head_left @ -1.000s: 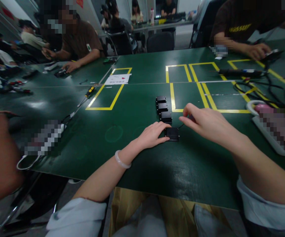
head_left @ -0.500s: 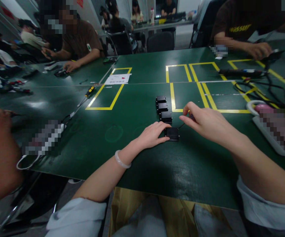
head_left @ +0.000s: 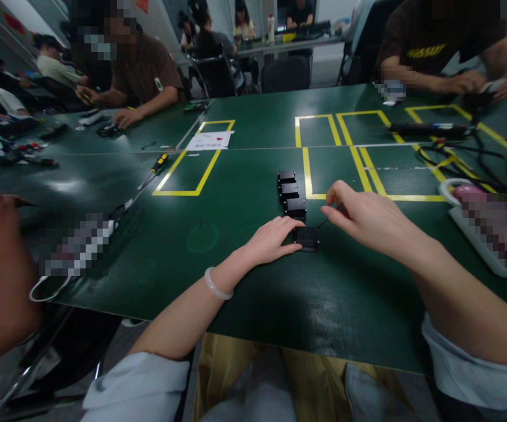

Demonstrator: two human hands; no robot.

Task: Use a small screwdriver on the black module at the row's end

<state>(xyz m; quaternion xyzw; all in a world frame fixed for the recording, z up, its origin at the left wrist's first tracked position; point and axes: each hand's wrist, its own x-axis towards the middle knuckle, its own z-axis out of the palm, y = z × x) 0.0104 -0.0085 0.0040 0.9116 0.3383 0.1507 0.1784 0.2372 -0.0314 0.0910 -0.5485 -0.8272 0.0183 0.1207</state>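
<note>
A wide dark green bench fills nearly the whole view, its near edge running just below the person's forearms and its glossy top marked with yellow tape rectangles beyond the hands. Other people sit along the far edge, a person in a brown shirt far off to the left of the hands and another in a dark shirt far off to the right, with chairs and more tables behind them in a crowded room. Bare green surface lies open on the near side of both hands and to the left of the left hand. To the right of the right hand sit a white tray and a tangle of black cables. A screwdriver lies well to the far left of the hands. Just beyond the hands stands a short row of three black boxes. The left hand rests flat-fingered on the bench, its fingertips touching the left side of a fourth small black box, which sits between the two hands. The right hand hovers just right of that box, thumb and forefinger pinched narrowly on a thin dark tool whose tip points at the box.
</note>
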